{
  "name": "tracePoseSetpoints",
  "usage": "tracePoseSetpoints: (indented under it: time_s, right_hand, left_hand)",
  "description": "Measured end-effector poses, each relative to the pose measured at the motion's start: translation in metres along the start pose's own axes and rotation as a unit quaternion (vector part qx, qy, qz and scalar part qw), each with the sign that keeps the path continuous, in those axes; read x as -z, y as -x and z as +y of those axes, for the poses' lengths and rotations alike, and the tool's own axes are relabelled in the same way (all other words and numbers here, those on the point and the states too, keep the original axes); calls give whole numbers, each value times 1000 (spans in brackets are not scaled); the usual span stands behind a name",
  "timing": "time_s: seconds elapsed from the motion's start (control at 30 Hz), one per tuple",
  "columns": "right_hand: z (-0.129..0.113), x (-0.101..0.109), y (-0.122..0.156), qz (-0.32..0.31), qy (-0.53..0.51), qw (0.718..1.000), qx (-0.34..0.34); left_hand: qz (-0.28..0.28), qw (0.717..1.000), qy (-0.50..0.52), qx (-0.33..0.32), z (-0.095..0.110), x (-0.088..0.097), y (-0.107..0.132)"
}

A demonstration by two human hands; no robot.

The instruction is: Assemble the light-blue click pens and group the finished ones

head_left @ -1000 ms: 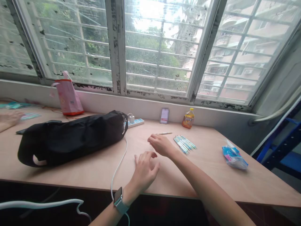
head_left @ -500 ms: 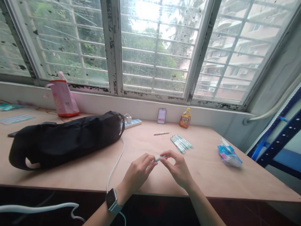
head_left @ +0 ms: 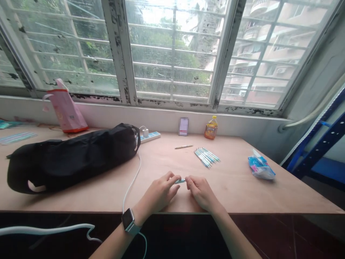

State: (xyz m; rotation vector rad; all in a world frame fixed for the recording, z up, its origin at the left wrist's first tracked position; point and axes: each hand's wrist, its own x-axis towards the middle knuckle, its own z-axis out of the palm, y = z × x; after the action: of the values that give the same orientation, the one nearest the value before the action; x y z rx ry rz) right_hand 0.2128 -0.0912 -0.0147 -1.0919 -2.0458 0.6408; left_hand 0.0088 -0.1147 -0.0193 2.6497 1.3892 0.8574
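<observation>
Here come both hands, left hand (head_left: 157, 192) and right hand (head_left: 201, 192), curled and close together, fingertips (head_left: 175, 177) pinching in at the middle, forearms (head_left: 231, 233) angling inward from the near side!

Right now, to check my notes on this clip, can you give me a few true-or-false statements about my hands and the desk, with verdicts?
1. The left hand and right hand pinch a slim pale blue pen between them. True.
2. The watch is on the right wrist. False: it is on the left wrist.
3. A bundle of pens lies on the desk beyond the hands. True.
4. The drink bottle lies on its side against the black bag. False: it stands upright near the wall under the window, apart from the bag.
</observation>
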Motion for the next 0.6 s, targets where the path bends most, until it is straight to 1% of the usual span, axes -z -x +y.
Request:
tracePoseSetpoints:
  time_s: [0.13,0.23,0.4,0.6]
  right_hand:
    - [0,-3,-1,0,-9,1000,1]
    - [1,-4,-1,-5,-6,1000,7]
    - [3,-1,-1,15,-10,999,29]
    - [5,5,0,-25,20,998,50]
  left_hand:
    - [-16,1000,9,-7,-1,-1,0]
    - [-30,999,12,-1,0,2,-1]
    - [-22,999,49,-2,3,6,-1]
    - [-32,998,59,-21,2,6,0]
